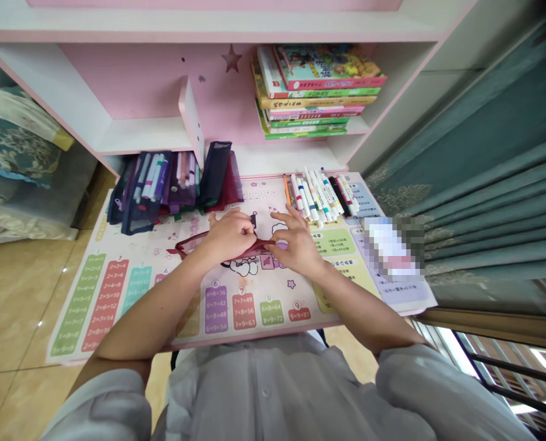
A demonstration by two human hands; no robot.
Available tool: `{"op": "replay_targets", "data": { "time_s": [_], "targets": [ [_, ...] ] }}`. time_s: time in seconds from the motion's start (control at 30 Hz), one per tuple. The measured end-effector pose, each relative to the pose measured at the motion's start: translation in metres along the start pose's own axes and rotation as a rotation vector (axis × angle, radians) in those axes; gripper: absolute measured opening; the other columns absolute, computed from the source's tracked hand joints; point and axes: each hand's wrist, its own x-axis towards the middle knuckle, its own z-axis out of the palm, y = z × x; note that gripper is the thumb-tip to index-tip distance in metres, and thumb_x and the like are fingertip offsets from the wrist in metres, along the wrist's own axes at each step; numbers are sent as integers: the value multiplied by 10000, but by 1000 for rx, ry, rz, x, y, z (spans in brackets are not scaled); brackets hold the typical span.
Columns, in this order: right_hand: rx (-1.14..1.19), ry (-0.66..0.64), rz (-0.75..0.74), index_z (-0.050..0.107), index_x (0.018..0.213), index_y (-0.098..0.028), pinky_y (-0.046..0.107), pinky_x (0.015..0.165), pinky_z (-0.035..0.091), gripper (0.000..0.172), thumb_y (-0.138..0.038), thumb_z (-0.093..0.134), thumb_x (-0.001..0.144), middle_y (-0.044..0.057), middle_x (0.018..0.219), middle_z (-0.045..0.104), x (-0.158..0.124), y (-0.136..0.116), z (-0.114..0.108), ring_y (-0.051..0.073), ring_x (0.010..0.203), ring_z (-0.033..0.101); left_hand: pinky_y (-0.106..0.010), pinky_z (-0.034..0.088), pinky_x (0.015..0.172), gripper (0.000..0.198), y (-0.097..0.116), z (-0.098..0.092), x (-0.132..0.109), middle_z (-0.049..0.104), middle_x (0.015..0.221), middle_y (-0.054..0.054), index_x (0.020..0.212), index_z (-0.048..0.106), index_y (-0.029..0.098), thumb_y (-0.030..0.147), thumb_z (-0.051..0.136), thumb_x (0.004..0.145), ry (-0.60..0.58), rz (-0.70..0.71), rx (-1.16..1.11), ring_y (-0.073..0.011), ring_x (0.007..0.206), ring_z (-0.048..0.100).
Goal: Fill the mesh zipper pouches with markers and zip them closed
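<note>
A dark red mesh pencil pouch lies flat on the desk in front of me. My left hand rests over its middle, with the fingers curled closed on its upper edge. At the pouch's right end, my right hand pinches the corner between thumb and a finger, while its other fingers reach outward. Part of the pouch is hidden beneath my left hand. Beyond my right hand lies a pile of markers, mostly with white barrels.
Filled mesh pouches are heaped at the desk's back left, beside dark blue and red pouches. A stack of books stands on the shelf above. A blurred-out item lies on the right. Curtains hang past the desk's right edge.
</note>
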Motion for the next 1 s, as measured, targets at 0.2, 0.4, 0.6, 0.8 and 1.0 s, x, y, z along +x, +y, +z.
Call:
{"op": "replay_targets", "data": {
  "time_s": [0.2,0.4,0.6,0.8,1.0],
  "targets": [
    [-4,-4,0,689,636,-228,667,1115,324,123,-254,704,755,62,1323,639,0,1,-1,401,1444,358,-701,129,1172,207,-2,0,0,732,1094,-14,576,581,213,167,567,778,20,6,-4,-319,1361,458],
    [1,11,7,690,631,-225,663,1114,332,134,-263,694,760,71,1316,645,1,5,-2,405,1443,358,-721,120,1160,225,-3,-2,0,725,1107,-22,558,555,202,155,559,778,28,12,-5,-318,1351,465],
    [5,23,21,686,629,-224,666,1106,341,122,-243,693,750,69,1306,651,2,6,-2,406,1431,377,-776,100,1125,230,-4,-3,1,717,1103,-27,560,541,190,147,549,785,29,8,6,-321,1327,482],
    [2,3,27,684,625,-221,685,1097,338,115,-229,701,739,78,1316,654,3,5,-5,417,1435,371,-736,110,1154,215,-5,-3,2,711,1114,-33,567,547,196,165,558,779,16,-6,16,-320,1323,483],
    [7,11,39,663,607,-223,685,1111,322,137,-233,675,743,72,1320,648,3,6,-5,406,1436,373,-696,139,1170,242,-9,-5,3,717,1031,-39,541,510,190,186,535,782,27,16,40,-298,1285,508]
  ]
}}
